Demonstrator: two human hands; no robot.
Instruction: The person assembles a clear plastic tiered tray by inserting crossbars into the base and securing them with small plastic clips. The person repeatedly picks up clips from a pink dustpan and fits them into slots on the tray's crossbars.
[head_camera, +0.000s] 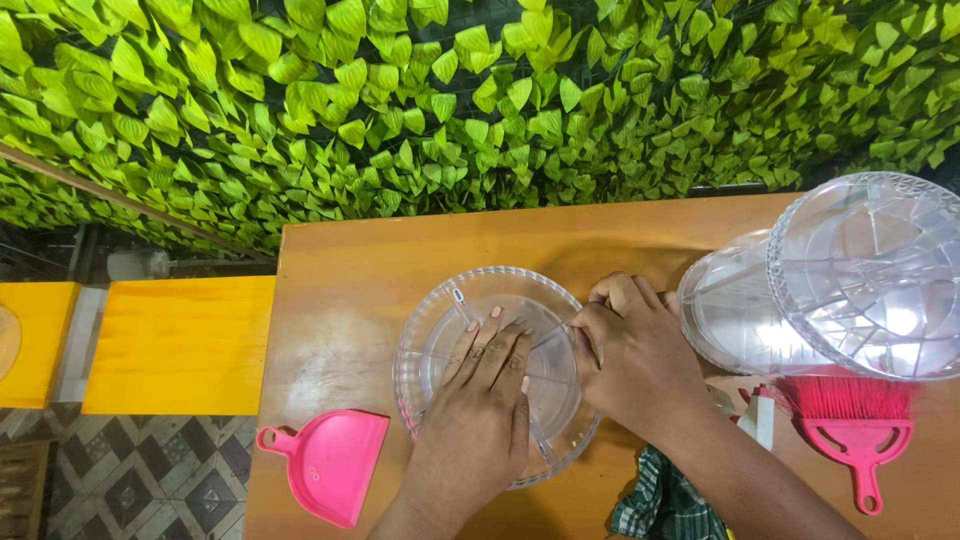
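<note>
Green leaves (480, 100) fill the top, above a wooden table (340, 260) with a pink dustpan (330, 462) lower left and a pink brush (855, 420) lower right. In the middle lies a round clear tray (445, 300), flat, open side up. The left hand (480, 400) presses flat inside it, fingers pointing up the frame, and the right hand (635, 355) curls closed on its right rim.

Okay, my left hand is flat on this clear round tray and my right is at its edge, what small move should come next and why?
Probably keep the left hand pressing flat and nudge the right hand inward at the clear tray's rim. The right hand grips that edge, as if seating a part, while the flat palm steadies it.
</note>
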